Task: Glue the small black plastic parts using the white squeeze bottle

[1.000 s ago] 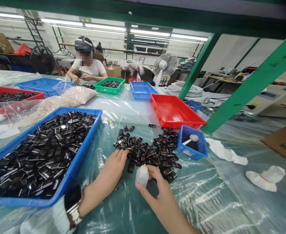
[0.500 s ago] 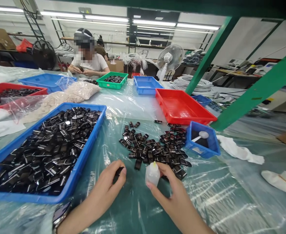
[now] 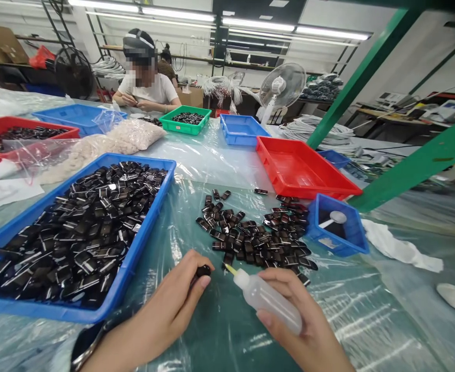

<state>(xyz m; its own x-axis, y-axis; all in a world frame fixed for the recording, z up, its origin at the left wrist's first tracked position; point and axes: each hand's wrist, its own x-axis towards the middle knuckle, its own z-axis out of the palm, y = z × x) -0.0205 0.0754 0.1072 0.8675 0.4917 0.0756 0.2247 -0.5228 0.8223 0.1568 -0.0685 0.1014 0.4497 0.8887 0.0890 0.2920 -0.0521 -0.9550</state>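
Between the thumb and fingers of my left hand [image 3: 177,289] is a small black plastic piece [image 3: 203,270], partly hidden by the fingers. My right hand [image 3: 301,310] is wrapped round a translucent squeeze bottle [image 3: 268,299]. Its thin yellowish nozzle [image 3: 230,269] points left, toward the black piece, with a gap between them. Just beyond both hands lies a loose pile of similar black plastic pieces [image 3: 251,240] on the plastic-covered green table. To my left stands a large blue tray [image 3: 144,232] heaped with more of these pieces.
A small blue bin [image 3: 338,249] with dark contents holds a white spoon [image 3: 333,219]. Behind it stand a red tray [image 3: 305,170] and a slanting green post [image 3: 413,168]. A bag of beige bits [image 3: 142,135] lies beyond the large tray. A co-worker [image 3: 148,93] sits across the table.
The squeeze bottle has tipped from upright to lying slanted, its nozzle swung left toward the black piece. My left hand still pinches the piece. The whole view has shifted slightly.
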